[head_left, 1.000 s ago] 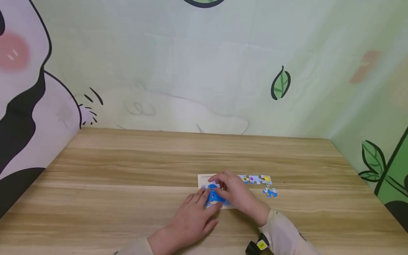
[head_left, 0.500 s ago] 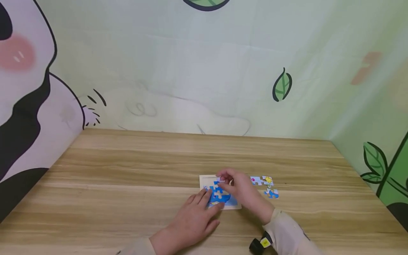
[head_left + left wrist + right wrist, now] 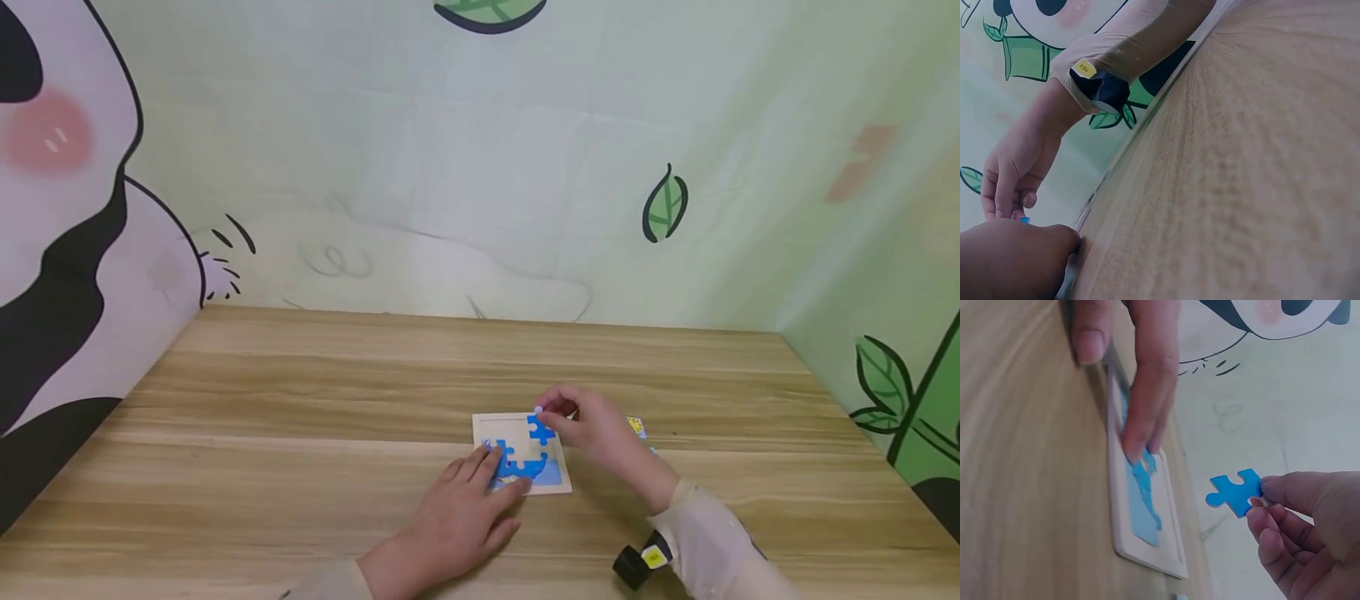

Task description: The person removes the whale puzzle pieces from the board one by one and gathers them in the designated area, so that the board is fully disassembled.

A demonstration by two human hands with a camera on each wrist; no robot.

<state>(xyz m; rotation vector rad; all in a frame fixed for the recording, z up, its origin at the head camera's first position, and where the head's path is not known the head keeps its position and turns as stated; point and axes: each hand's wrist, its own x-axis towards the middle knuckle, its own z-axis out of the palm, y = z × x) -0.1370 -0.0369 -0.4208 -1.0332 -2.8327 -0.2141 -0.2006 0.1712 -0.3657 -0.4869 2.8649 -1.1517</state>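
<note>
Between thumb and fingertips, my right hand [image 3: 600, 429] pinches a blue jigsaw piece [image 3: 1235, 490]. In the head view this piece hangs over the upper right part of a square puzzle board [image 3: 478, 435] with a pale rim. My left hand [image 3: 457, 517] rests on the board's lower left with its fingers extended. Assembled blue pieces [image 3: 528, 468] lie in the board's lower part, and bare pale backing shows above them. The left fingers cover part of the picture. The left wrist view shows mostly the back of the left hand [image 3: 1010, 259].
Just right of the board, a loose piece with a yellow sun [image 3: 636, 427] lies on the wooden table [image 3: 315, 467]; my right hand and wrist hide the other loose pieces. A printed backdrop [image 3: 465, 183] stands along the table's far edge. A black wrist device [image 3: 633, 568] sits below my right sleeve.
My right hand has lifted the blue piece out of the assembled part and carried it rightward, exposing bare backing. My left hand has stayed on the board.
</note>
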